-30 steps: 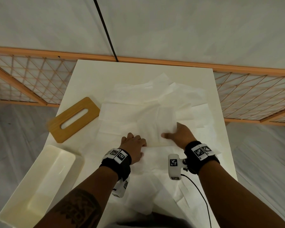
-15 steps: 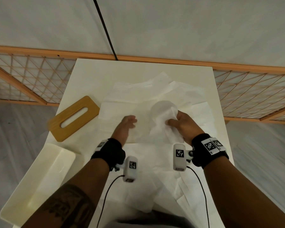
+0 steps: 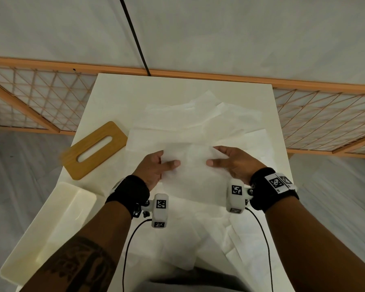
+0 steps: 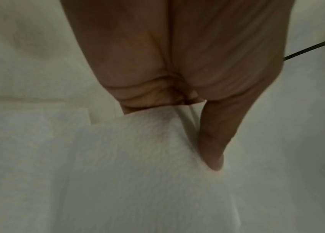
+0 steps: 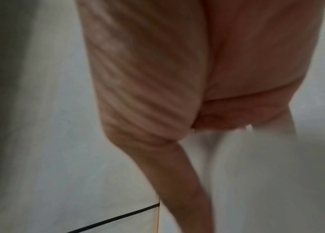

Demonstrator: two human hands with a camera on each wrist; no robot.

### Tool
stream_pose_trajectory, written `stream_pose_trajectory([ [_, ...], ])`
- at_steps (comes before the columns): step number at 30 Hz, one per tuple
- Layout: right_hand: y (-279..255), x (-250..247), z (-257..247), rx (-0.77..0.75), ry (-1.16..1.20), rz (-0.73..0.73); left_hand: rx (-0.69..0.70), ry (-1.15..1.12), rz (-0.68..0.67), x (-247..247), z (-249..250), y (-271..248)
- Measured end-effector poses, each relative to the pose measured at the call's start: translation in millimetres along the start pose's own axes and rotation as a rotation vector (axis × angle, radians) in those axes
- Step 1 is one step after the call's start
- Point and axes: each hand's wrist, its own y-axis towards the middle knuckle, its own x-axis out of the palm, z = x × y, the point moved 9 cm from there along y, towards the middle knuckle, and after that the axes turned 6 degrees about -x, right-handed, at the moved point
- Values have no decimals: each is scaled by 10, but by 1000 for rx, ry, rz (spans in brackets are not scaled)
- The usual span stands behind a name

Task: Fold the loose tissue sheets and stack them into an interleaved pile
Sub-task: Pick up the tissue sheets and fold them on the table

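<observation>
A white tissue sheet (image 3: pixel 193 171) is held up above the table between both hands. My left hand (image 3: pixel 156 165) pinches its left edge, thumb on the near face and fingers behind. My right hand (image 3: pixel 230 162) pinches its right edge the same way. The left wrist view shows the thumb lying on the tissue sheet (image 4: pixel 137 157), and the right wrist view shows the blurred tissue sheet (image 5: pixel 257 173) beside the thumb. Several loose tissue sheets (image 3: pixel 198 123) lie spread and overlapping on the white table (image 3: pixel 114 95) under and beyond the hands; more loose sheets (image 3: pixel 188 239) lie near the front edge.
A wooden lid with a slot (image 3: pixel 94 149) lies on the table's left side. A cream plastic box (image 3: pixel 49 232) sits at the front left corner. Beyond the table stand an orange lattice rail (image 3: pixel 30 106) and a grey wall. Wrist camera cables (image 3: pixel 133 239) trail toward me.
Both hands were pressing on the sheets on the table; the right hand gathered one sheet, the left hand joined, and now both hold it lifted and spread between them.
</observation>
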Motion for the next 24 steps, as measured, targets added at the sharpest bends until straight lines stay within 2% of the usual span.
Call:
stream_pose_trajectory([
  [4,-3,-153,170,46,5,30,41,-14,110,-234,4,0],
  [8,63,-301,270,61,6,149,73,-2,111,-287,-1,-4],
  [11,84,-336,321,63,-54,184,65,19,97,-283,-26,-7],
  [17,49,-288,223,-42,-85,152,17,74,99,-315,-81,-33],
  [20,42,-312,240,-25,-62,160,-11,85,87,-294,-94,-36],
  [24,15,-356,284,51,28,208,-127,11,104,-321,-145,-42],
])
